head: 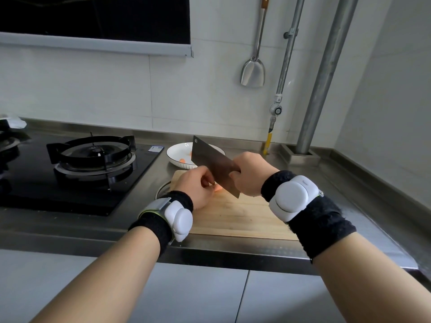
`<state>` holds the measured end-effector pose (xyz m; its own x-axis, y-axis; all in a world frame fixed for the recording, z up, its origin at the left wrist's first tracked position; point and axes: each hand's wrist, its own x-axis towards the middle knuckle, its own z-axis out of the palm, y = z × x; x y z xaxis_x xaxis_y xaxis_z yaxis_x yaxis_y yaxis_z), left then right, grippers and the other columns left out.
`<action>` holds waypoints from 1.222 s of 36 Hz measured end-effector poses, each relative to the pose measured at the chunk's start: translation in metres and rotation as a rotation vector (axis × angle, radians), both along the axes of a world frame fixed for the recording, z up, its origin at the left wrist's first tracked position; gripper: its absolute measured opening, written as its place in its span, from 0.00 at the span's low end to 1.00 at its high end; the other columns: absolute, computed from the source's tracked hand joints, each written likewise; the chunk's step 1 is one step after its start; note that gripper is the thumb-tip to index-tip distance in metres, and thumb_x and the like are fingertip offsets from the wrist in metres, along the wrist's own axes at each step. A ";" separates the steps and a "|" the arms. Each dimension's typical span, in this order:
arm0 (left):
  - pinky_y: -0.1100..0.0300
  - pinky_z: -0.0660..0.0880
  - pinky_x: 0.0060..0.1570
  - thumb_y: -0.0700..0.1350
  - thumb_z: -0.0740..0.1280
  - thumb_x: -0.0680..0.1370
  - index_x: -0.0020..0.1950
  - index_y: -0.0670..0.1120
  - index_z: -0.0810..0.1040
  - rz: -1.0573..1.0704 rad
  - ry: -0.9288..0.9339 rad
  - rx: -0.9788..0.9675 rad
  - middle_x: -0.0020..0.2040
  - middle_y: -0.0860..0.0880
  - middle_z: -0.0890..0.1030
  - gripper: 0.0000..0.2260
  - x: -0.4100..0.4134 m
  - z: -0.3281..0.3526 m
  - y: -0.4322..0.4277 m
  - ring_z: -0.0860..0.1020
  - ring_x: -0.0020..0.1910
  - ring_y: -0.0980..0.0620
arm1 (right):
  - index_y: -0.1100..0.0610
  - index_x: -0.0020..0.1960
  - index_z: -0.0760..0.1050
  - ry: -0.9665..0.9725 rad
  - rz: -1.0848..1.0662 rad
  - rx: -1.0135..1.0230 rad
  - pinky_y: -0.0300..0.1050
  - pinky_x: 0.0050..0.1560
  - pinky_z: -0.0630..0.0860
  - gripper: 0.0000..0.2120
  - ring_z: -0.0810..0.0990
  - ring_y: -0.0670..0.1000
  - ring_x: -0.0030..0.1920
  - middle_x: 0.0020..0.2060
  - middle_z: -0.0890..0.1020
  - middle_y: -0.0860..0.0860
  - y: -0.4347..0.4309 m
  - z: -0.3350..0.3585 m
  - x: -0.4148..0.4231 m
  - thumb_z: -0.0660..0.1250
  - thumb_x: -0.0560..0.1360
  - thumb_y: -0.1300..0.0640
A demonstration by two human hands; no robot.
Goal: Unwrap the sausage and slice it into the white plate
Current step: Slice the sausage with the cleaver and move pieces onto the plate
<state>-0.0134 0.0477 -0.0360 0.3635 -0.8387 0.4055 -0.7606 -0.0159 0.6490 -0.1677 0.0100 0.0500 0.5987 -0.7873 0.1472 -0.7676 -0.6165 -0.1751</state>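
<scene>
Two hands busy: left hand (pixel 193 186) curls its fingers (pixel 206 174) round the sausage (pixel 217 188) stub, right hand (pixel 250 174) grips the cleaver (pixel 210 160). Tuck them back; white plate (pixel 175 151) sits at twelve o'clock.

Dim, cool, diffuse light with no hard shadows. The tiled wall (pixel 210 89) behind the cutting board (pixel 245 217) is brightest. The white plate (pixel 175 153) just behind the board reads grey, and the glass hob (pixel 70 190) left of the board near black. Pipes (pixel 326 66) right of the board lean from wide-angle distortion.

Both forearms reach forward, left hand (pixel 196 185) holds the sausage (pixel 218 188) with curled fingers, right hand (pixel 250 174) grips the cleaver (pixel 210 159)
</scene>
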 end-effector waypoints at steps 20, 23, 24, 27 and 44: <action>0.55 0.78 0.44 0.43 0.70 0.73 0.42 0.52 0.77 -0.016 -0.033 0.003 0.37 0.51 0.80 0.04 0.000 0.000 0.000 0.78 0.39 0.51 | 0.60 0.54 0.77 -0.016 -0.014 0.051 0.43 0.37 0.74 0.09 0.79 0.55 0.41 0.43 0.79 0.54 0.004 0.001 -0.001 0.60 0.81 0.58; 0.57 0.77 0.43 0.45 0.71 0.72 0.41 0.53 0.77 -0.014 -0.026 0.002 0.37 0.51 0.80 0.04 0.001 -0.001 -0.001 0.78 0.39 0.51 | 0.60 0.51 0.76 -0.006 -0.013 0.040 0.41 0.35 0.72 0.08 0.78 0.54 0.39 0.39 0.78 0.53 0.003 0.001 -0.002 0.60 0.81 0.58; 0.58 0.77 0.42 0.46 0.72 0.72 0.41 0.53 0.77 -0.014 -0.026 0.000 0.37 0.52 0.80 0.05 0.001 -0.001 -0.001 0.78 0.38 0.51 | 0.59 0.50 0.76 -0.004 -0.013 0.038 0.40 0.33 0.71 0.07 0.77 0.53 0.37 0.37 0.77 0.52 0.003 0.001 -0.003 0.60 0.80 0.58; 0.58 0.77 0.41 0.47 0.73 0.72 0.40 0.53 0.77 -0.009 -0.023 -0.005 0.36 0.52 0.80 0.05 0.001 -0.001 -0.001 0.77 0.37 0.51 | 0.59 0.48 0.75 -0.005 -0.014 0.044 0.40 0.32 0.72 0.07 0.77 0.53 0.35 0.36 0.77 0.52 0.002 0.001 -0.002 0.60 0.80 0.58; 0.66 0.72 0.38 0.47 0.74 0.71 0.40 0.54 0.77 -0.003 -0.030 -0.003 0.36 0.55 0.79 0.06 0.000 0.000 0.000 0.77 0.38 0.56 | 0.62 0.53 0.77 0.057 -0.018 0.087 0.41 0.29 0.73 0.10 0.75 0.52 0.31 0.35 0.76 0.52 0.008 0.005 0.002 0.59 0.79 0.59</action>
